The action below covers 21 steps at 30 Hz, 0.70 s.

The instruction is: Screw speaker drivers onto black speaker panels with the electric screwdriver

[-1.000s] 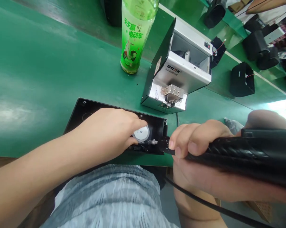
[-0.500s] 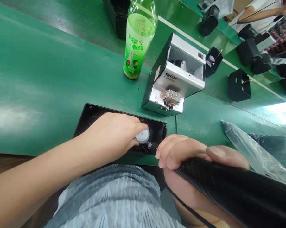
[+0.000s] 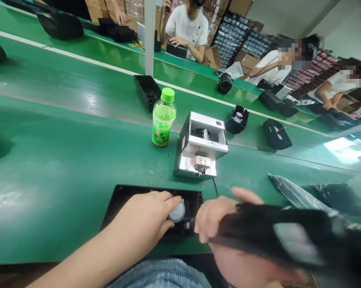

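A shallow black plastic housing [image 3: 123, 196] lies before me at the table's front edge. Inside its right half sits a round grey speaker [image 3: 178, 212], gripped at its rim by the thumb and fingers of my left hand [image 3: 152, 214]. My right hand [image 3: 213, 218] is wrapped round a thick black electric screwdriver [image 3: 258, 224], blurred by motion. The screwdriver's front end points left at the housing, close to the speaker's lower right side. Its tip is too blurred to make out.
Behind the housing stands a silver-and-black screw feeder [image 3: 202, 148], left of it a green drink bottle [image 3: 164, 120]. Black housings [image 3: 276, 134] stand on the line behind. Plastic bags [image 3: 300, 196] lie at right. Several people work across the table, near a white post [image 3: 149, 40].
My view has tilted up, so people and the far line now show. The left hand stays at the speaker. The screwdriver in my right hand has turned and blurred.
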Available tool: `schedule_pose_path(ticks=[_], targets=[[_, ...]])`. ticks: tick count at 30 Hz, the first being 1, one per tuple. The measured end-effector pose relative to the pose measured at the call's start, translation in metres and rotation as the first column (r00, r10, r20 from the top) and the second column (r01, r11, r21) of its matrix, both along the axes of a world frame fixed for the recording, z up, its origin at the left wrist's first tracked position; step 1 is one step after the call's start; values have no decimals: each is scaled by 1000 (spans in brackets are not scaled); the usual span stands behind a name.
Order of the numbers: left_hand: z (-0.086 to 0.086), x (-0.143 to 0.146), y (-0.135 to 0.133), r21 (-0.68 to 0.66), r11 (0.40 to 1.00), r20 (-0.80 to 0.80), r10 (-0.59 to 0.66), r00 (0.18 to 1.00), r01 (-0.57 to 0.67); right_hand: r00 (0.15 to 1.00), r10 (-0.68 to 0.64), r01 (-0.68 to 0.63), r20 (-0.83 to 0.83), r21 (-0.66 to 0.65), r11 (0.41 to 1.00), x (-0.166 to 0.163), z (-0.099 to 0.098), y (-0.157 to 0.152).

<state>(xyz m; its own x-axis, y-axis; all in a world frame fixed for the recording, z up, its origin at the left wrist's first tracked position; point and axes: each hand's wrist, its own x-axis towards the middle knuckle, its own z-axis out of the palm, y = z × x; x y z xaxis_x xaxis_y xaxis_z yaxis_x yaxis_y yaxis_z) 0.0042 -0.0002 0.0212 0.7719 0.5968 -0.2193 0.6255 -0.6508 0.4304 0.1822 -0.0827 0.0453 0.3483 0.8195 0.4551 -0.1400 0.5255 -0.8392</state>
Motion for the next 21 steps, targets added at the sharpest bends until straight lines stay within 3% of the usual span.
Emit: schedule_pose_path(ticks=[2, 5, 8, 11, 16, 21], targets=[[2, -2, 0, 15, 999, -37, 42, 998, -42, 997, -45, 42, -57, -42, 998, 15, 29, 12], [2, -8, 1, 71, 994, -90, 94, 991, -88, 967, -252, 253, -25, 100, 962, 34, 56, 48], [-2, -16, 0, 140, 988, -18, 72, 997, -69, 956, -288, 269, 47, 245, 932, 43, 52, 92], [-6, -22, -7, 257, 966, 118, 12, 993, -42, 970, -223, 195, 91, 249, 949, 44, 35, 119], [-11, -20, -31, 419, 906, 279, -58, 959, -67, 960, -242, 219, 138, 162, 962, 45, 32, 122], [-28, -16, -59, 527, 850, 248, -132, 960, -20, 972, -211, 206, 105, 56, 977, 44, 35, 108]])
